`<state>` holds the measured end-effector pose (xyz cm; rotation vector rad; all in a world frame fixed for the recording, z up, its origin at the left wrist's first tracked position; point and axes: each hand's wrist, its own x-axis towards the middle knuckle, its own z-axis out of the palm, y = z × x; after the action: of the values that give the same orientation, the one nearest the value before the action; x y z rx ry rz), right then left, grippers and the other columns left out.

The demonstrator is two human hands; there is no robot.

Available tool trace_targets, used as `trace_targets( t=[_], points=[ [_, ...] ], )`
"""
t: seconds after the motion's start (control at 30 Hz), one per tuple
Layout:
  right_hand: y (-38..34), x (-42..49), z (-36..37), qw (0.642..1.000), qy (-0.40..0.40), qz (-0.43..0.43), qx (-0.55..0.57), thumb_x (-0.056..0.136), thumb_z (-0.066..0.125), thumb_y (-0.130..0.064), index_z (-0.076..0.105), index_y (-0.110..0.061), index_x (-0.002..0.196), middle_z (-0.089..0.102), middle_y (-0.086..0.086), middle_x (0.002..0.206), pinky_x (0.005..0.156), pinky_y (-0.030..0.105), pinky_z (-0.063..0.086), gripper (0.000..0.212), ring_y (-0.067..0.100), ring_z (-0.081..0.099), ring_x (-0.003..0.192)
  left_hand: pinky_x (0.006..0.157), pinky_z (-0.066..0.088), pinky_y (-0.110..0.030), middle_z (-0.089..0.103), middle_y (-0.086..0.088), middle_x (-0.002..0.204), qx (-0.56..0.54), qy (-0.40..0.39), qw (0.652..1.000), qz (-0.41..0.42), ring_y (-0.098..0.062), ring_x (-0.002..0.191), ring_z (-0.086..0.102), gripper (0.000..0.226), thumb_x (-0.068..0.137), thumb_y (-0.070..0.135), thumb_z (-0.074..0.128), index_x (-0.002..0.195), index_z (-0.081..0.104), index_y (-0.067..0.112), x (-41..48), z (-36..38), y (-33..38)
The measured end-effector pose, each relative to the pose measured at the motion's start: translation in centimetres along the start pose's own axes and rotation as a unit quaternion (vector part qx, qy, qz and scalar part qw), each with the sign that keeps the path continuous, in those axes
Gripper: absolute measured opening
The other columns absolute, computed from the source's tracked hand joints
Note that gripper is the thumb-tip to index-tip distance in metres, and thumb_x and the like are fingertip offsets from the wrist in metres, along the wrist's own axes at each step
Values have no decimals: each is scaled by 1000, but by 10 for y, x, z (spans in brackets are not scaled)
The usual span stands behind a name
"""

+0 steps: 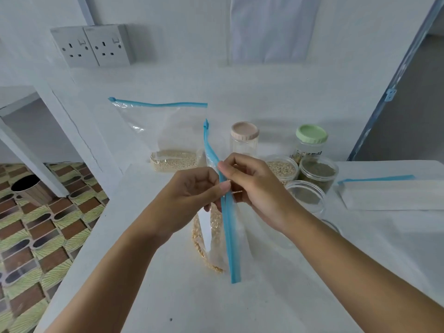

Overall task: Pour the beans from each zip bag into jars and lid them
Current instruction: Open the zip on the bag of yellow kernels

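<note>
Floor, far left: brown-and-green patterned floor tiles (36, 236), with a dark round bin (26, 186) standing on them.
Wall: twin white wall sockets (93, 45); no writing on them can be read.
Rear bag: clear zip bag of pale grains (165, 126) stands upright against the wall. Its blue strip runs level, left to right, with the slider at the left end. The grains lie along the bottom.
Left hand: left hand (192, 191), grip closed on the held bag's strip, pinching it from the left.
Held bag: clear zip bag of yellow beans (217, 251) is held edge-on above the middle of the white table (156, 296). The long axis of its blue zip strip (229, 236) runs far to near, with the slider at the far, upper end. The beans sit low on the left.
Right hand: right hand (254, 186), grip pinching the same strip from the right, opposite the left thumb.
Jars, right of the hands: clear empty jar with a pink lid (245, 138); open jar of pale beans (282, 169); jar with a green lid (311, 140); open jar of dark green grains (318, 173); open empty clear jar (306, 197), the nearest.
Writing: the green-lidded jar's label has dark lettering too blurred to read.
Far right: flat empty zip bag (394, 195) lies on the table, its blue strip running left to right.
</note>
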<state>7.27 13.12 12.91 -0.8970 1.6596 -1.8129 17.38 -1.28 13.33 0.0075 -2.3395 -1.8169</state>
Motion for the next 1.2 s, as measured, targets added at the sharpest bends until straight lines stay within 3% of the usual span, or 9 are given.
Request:
trace_targets(
  t=[0.17,0.33,0.53,0.7,0.77,0.83,0.93,1.03,1.2],
  points=[
    [-3,2,-15,987,93,-83,-105,103,53,-9,49,-7,72,50,14,66,53,29,43,31,24,51,57,54,37,-21,51,-12,58,-27,127,991,30,-17,56,45,28,83,12,62,56,56,16,0,-23,1],
    [-8,11,-35,974,130,-129,-136,81,58,-9,45,5,60,36,26,61,55,29,29,29,20,35,59,50,30,-24,33,-27,53,35,262,961,76,-22,51,33,30,73,7,58,49,41,4,-18,-52,9],
    [-12,11,-37,970,67,-154,-175,71,60,-1,49,-9,64,47,11,77,65,32,38,15,16,46,74,59,32,-34,44,-18,52,42,166,982,83,-23,56,41,35,78,20,67,51,46,9,-31,-45,7],
    [-29,25,-20,936,28,-136,-324,80,60,4,75,-33,82,55,-8,113,81,29,48,39,11,54,113,63,40,-20,51,-7,56,28,123,989,81,-16,61,47,36,86,23,67,56,57,7,-14,-31,16],
    [-46,31,-9,923,53,-102,-366,92,60,-11,80,-18,91,61,-4,104,84,25,45,21,7,56,97,64,40,-17,53,-4,57,32,93,992,79,-15,62,49,34,88,23,65,56,61,13,-9,-28,19],
    [-63,40,0,926,78,-48,-367,99,57,-39,75,0,89,60,-4,68,72,27,44,44,12,53,68,66,41,-18,55,-4,58,46,55,995,76,-15,62,51,34,90,26,65,58,63,17,-7,-26,19],
    [-75,53,11,899,104,-6,-425,89,56,-72,52,-10,56,55,-6,54,67,38,42,70,19,48,56,68,44,-19,59,-7,60,63,6,995,74,-15,63,54,34,93,31,67,63,67,14,-6,-25,18],
    [-67,64,13,853,134,-21,-504,79,75,-48,49,-16,55,47,-6,53,70,37,49,47,20,49,57,71,44,-26,59,-9,63,46,-24,995,81,-19,66,54,42,93,50,64,66,70,19,-3,-32,18],
    [-52,70,4,878,149,-75,-448,72,71,-21,66,-5,68,50,1,56,71,36,44,17,19,43,57,74,45,-41,66,-8,81,6,101,995,19,-25,78,60,27,96,40,60,79,72,23,35,-61,-28]
  ],
)
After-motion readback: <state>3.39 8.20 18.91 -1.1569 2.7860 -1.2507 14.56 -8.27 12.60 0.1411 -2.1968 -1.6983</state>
